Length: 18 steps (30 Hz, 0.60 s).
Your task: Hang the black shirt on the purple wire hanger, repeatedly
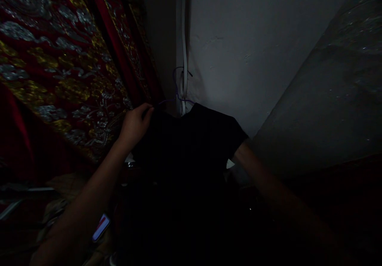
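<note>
A black short-sleeved garment (191, 138) hangs on a thin purple hanger (178, 95) in a dim corner. My left hand (136, 125) is closed on the garment's left shoulder, fingers curled over the fabric edge. My right forearm (268, 182) reaches in from the lower right and disappears behind the garment's right sleeve, so my right hand is hidden.
Red fabric with gold and silver embroidery (59, 59) hangs on the left. A white wall (253, 39) with a white cord (184, 39) fills the back. A grey glittery cloth (334, 99) hangs at right. A small lit object (100, 227) lies below my left arm.
</note>
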Motion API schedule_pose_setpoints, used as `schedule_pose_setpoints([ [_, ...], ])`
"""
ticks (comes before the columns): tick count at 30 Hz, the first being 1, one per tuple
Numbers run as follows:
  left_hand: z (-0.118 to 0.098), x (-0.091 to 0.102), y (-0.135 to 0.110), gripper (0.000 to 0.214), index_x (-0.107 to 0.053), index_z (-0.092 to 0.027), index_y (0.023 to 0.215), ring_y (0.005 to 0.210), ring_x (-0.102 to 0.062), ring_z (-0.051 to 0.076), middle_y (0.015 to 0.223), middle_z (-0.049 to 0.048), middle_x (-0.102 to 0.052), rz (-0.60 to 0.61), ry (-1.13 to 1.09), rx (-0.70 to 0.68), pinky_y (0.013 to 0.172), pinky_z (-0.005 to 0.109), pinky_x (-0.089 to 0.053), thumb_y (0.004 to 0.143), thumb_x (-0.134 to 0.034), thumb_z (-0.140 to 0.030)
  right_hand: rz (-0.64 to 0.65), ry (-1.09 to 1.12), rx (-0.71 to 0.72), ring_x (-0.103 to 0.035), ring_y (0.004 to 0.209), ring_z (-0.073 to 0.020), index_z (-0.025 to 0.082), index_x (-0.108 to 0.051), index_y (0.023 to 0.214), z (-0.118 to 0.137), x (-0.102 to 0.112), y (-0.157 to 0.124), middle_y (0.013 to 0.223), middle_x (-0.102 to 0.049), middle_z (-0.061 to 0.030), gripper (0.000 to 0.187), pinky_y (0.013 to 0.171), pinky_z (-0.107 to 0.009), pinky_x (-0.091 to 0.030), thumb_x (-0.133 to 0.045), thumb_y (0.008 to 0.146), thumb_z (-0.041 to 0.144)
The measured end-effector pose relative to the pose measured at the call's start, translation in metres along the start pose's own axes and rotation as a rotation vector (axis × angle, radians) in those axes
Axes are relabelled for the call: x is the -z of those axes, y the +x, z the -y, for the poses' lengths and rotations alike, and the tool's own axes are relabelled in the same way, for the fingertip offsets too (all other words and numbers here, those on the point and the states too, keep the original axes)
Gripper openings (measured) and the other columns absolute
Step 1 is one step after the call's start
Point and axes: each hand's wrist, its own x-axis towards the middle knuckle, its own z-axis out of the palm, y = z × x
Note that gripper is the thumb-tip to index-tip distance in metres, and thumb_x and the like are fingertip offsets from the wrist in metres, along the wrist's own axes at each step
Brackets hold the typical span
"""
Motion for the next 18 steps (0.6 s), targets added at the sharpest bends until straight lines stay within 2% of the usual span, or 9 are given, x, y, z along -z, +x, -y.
schedule_pose_setpoints([
  [2, -0.002, 0.002, -0.001, 0.028, -0.071, -0.017, 0.099, 0.078, -0.068, 0.022, 0.089, 0.0062, -0.075, 0.011, 0.013, 0.028, 0.073, 0.03, -0.045, 0.099, -0.049, -0.035, 0.04, 0.009, -0.012, -0.071, 0.097, -0.0241, 0.015, -0.072, 0.079, 0.017, 0.015, 0.004, 0.097, -0.076, -0.011, 0.077, 0.077, -0.037, -0.056, -0.029, 0.096, 0.077],
  [3, -0.004, 0.002, 0.0, 0.028, -0.071, -0.017, 0.097, 0.079, -0.067, 0.022, 0.088, 0.0063, -0.074, 0.013, 0.005, 0.046, 0.072, 0.03, -0.044, 0.098, -0.05, -0.036, 0.07, 0.003, -0.013, -0.071, 0.099, -0.0247, 0.014, -0.072, 0.076, 0.029, 0.022, 0.006, 0.097, -0.076, -0.0119, 0.087, 0.077, -0.039, -0.054, -0.019, 0.095, 0.08],
  [6, -0.012, -0.002, 0.004, 0.033, -0.068, -0.017, 0.09, 0.081, -0.065, 0.023, 0.088, 0.0065, -0.073, 0.011, -0.025, 0.102, 0.071, 0.03, -0.043, 0.096, -0.054, -0.047, 0.134, -0.037, 0.017, -0.07, 0.108, -0.0221, 0.011, -0.073, 0.085, 0.068, 0.029, 0.004, 0.105, -0.076, -0.0113, 0.097, 0.081, -0.042, -0.049, -0.001, 0.096, 0.074],
  [9, -0.017, -0.004, 0.01, 0.036, -0.064, -0.018, 0.085, 0.076, -0.061, 0.02, 0.083, 0.0038, -0.069, -0.006, -0.084, 0.119, 0.067, 0.028, -0.041, 0.092, -0.059, -0.053, 0.197, -0.001, 0.033, -0.07, 0.11, -0.0237, 0.015, -0.075, 0.086, 0.097, 0.013, -0.011, 0.107, -0.077, -0.0099, 0.094, 0.085, -0.042, -0.051, -0.008, 0.093, 0.08],
  [11, -0.017, -0.005, 0.012, 0.034, -0.061, -0.018, 0.08, 0.069, -0.056, 0.017, 0.074, 0.0008, -0.063, -0.008, -0.161, 0.11, 0.063, 0.026, -0.039, 0.094, -0.057, -0.048, 0.361, 0.043, -0.005, -0.071, 0.11, -0.0276, 0.018, -0.077, 0.088, 0.106, -0.001, -0.025, 0.107, -0.077, -0.0095, 0.09, 0.088, -0.043, -0.055, -0.021, 0.086, 0.09],
  [13, -0.017, -0.004, 0.012, 0.036, -0.059, -0.019, 0.077, 0.063, -0.051, 0.015, 0.066, -0.0009, -0.056, -0.001, -0.264, 0.118, 0.059, 0.026, -0.037, 0.097, -0.051, -0.047, 0.643, 0.04, -0.034, -0.069, 0.116, -0.0303, 0.02, -0.077, 0.101, 0.105, -0.013, -0.037, 0.114, -0.077, -0.0093, 0.087, 0.094, -0.044, -0.056, -0.033, 0.082, 0.092],
  [15, -0.018, -0.002, 0.008, 0.041, -0.061, -0.018, 0.077, 0.064, -0.053, 0.015, 0.067, -0.0001, -0.056, 0.025, -0.373, 0.103, 0.059, 0.026, -0.039, 0.099, -0.047, -0.05, 0.876, -0.077, 0.002, -0.065, 0.124, -0.0298, 0.023, -0.073, 0.12, 0.093, -0.021, -0.045, 0.126, -0.073, -0.0085, 0.074, 0.104, -0.046, -0.052, -0.043, 0.088, 0.082],
  [16, -0.02, -0.001, 0.006, 0.043, -0.062, -0.018, 0.079, 0.067, -0.056, 0.016, 0.07, 0.0011, -0.059, 0.042, -0.42, 0.074, 0.062, 0.026, -0.041, 0.099, -0.047, -0.053, 0.906, -0.179, 0.05, -0.062, 0.128, -0.0287, 0.024, -0.069, 0.128, 0.082, -0.025, -0.048, 0.133, -0.069, -0.008, 0.064, 0.109, -0.046, -0.05, -0.048, 0.092, 0.074],
  [18, -0.03, 0.003, -0.002, 0.047, -0.065, -0.017, 0.081, 0.077, -0.06, 0.018, 0.078, 0.0037, -0.064, 0.085, -0.499, -0.009, 0.071, 0.028, -0.046, 0.098, -0.049, -0.057, 0.797, -0.417, 0.182, -0.056, 0.135, -0.0268, 0.027, -0.057, 0.143, 0.053, -0.032, -0.051, 0.146, -0.06, -0.008, 0.052, 0.116, -0.048, -0.043, -0.057, 0.097, 0.052],
])
